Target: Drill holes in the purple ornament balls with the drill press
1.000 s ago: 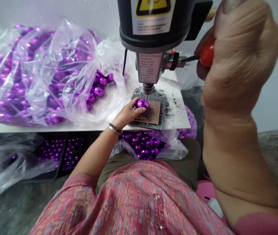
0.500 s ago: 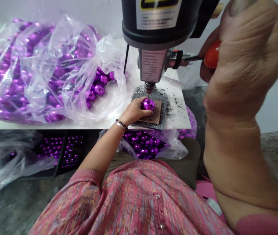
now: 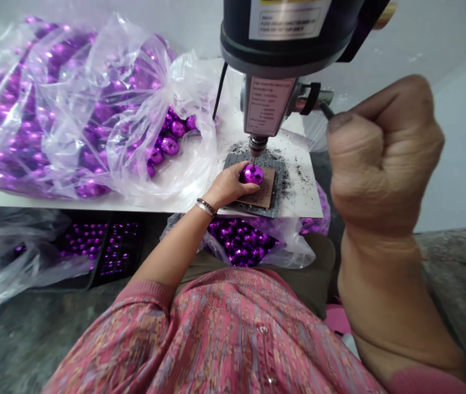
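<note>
My left hand (image 3: 233,186) grips a shiny purple faceted ball (image 3: 253,174) between thumb and fingers. The ball rests on a brown square pad (image 3: 266,196) on the grey base plate (image 3: 277,164) of a drill press (image 3: 268,104). The thin bit under the chuck (image 3: 257,146) meets the top of the ball; how deep it goes I cannot tell. My right hand (image 3: 380,148) is closed in a fist round the end of the drill press's feed lever (image 3: 326,110), and its knob is hidden in the fingers.
A large clear plastic bag (image 3: 81,109) full of purple balls lies on the white table (image 3: 73,203), several balls spilling from its mouth. Dark shavings surround the base plate. Another bag of balls (image 3: 245,241) sits at my lap. Below left stand black trays (image 3: 112,249) with purple balls.
My right hand has moved down with the lever, and the red knob no longer shows. My left hand still holds the ball under the bit. The view has shifted slightly.
</note>
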The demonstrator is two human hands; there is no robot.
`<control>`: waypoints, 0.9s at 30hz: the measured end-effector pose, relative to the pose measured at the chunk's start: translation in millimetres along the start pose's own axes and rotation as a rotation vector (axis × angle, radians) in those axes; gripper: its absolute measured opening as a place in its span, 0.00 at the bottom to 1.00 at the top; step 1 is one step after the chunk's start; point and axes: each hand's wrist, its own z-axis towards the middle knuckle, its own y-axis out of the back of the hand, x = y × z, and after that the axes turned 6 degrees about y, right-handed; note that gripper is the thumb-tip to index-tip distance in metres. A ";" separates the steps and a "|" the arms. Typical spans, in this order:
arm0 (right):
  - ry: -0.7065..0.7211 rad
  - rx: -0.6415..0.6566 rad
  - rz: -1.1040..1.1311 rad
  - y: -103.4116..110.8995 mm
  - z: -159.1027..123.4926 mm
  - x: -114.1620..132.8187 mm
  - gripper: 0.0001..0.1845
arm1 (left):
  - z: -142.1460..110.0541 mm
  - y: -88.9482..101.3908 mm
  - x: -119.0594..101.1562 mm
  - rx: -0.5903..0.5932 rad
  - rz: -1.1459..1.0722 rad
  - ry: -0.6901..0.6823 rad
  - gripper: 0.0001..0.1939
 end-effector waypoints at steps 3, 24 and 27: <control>0.043 -0.013 0.004 -4.1 -4.0 -5.6 0.17 | -1.7 1.2 -2.7 0.000 0.011 0.004 0.26; 0.312 -0.251 -0.047 -28.6 -31.4 -42.5 0.23 | -0.1 -7.8 6.2 -0.045 -0.037 0.016 0.34; 0.295 -0.267 -0.055 -31.2 -33.5 -45.8 0.23 | -0.6 -8.7 7.1 -0.042 -0.017 -0.001 0.29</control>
